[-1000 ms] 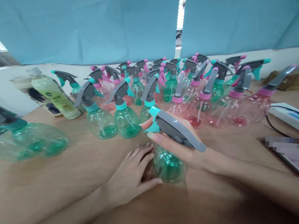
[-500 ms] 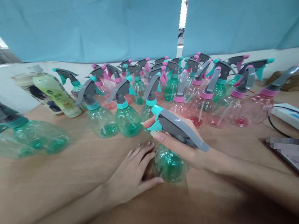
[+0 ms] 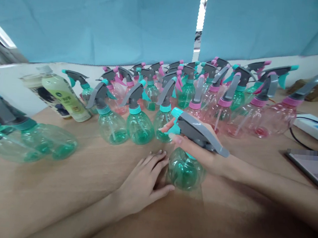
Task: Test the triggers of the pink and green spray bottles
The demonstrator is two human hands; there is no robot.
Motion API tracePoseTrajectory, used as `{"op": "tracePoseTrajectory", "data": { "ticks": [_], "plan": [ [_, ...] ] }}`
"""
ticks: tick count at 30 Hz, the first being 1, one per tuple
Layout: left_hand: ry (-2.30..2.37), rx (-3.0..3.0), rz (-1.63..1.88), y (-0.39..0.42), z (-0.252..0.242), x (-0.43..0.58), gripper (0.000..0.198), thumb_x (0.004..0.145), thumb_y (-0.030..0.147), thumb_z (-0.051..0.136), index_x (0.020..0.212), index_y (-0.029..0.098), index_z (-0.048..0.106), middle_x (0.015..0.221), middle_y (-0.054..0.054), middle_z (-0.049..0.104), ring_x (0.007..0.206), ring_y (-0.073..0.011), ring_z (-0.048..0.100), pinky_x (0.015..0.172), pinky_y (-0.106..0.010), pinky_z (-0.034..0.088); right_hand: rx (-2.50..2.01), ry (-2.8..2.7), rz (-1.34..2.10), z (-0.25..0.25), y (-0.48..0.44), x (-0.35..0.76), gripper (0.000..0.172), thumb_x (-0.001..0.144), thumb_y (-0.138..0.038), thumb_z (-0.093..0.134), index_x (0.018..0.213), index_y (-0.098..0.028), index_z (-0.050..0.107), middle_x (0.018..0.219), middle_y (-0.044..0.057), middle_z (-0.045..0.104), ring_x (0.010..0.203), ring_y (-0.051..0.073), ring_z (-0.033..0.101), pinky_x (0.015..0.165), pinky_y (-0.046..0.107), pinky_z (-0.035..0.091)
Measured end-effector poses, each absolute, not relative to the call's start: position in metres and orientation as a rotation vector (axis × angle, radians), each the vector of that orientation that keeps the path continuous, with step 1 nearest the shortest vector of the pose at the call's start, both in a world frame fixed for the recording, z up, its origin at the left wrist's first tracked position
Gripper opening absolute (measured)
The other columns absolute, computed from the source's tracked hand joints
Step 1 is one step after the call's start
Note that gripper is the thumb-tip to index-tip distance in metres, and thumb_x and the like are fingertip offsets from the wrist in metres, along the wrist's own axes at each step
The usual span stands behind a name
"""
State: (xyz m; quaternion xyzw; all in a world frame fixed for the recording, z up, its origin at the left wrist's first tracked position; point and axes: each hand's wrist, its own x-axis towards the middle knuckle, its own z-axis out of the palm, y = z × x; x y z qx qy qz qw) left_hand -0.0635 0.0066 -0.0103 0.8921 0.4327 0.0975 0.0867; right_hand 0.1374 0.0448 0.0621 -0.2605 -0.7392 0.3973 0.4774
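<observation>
A green spray bottle (image 3: 186, 172) with a grey and turquoise trigger head stands on the wooden table in front of me. My right hand (image 3: 201, 146) is closed around its neck, just below the spray head, with fingers by the turquoise trigger. To the left of the bottle my left hand (image 3: 145, 180) lies flat on the table, fingers spread and holding nothing. Its thumb tip comes close to the bottle's base; I cannot tell whether they touch. Just beyond the hands stand more green spray bottles (image 3: 139, 128).
Pink spray bottles (image 3: 248, 117) crowd the back right among green ones. More green bottles (image 3: 60, 140) stand at left, near a pale green product bottle (image 3: 68, 97). On the right are a white power strip (image 3: 312, 125), a black cable and a phone (image 3: 309, 169). Blue cloth (image 3: 100, 22) hangs behind.
The view has turned slightly, so the table and bottles appear a little further right. Both hands keep nearly the same pose, the right still around the bottle's neck.
</observation>
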Motion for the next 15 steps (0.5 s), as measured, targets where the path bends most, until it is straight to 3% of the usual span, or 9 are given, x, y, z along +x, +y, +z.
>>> {"op": "tracePoseTrajectory", "data": {
  "ticks": [8,15],
  "plan": [
    [1.334,2.662,0.325,0.0062,-0.0121,-0.0628,0.059,0.091,0.053,0.055,0.136,0.015,0.045,0.146,-0.017,0.046,0.135,-0.0341,0.042,0.107,-0.055,0.039,-0.644,-1.848,0.920,0.0565,0.0483,0.1399,0.006,0.091,-0.028,0.057,0.093,-0.022,0.055,0.076,-0.004,0.056,0.060,0.011,0.048,0.058,0.027,0.040],
    [1.360,2.645,0.316,0.0058,-0.0128,-0.0631,0.061,0.091,0.053,0.054,0.139,0.017,0.043,0.149,-0.017,0.043,0.136,-0.0343,0.041,0.108,-0.056,0.038,-0.618,-1.853,0.850,0.0525,0.0510,0.1405,0.017,0.094,-0.030,0.055,0.080,-0.023,0.049,0.073,-0.004,0.049,0.064,0.012,0.043,0.060,0.028,0.037]
  ]
}}
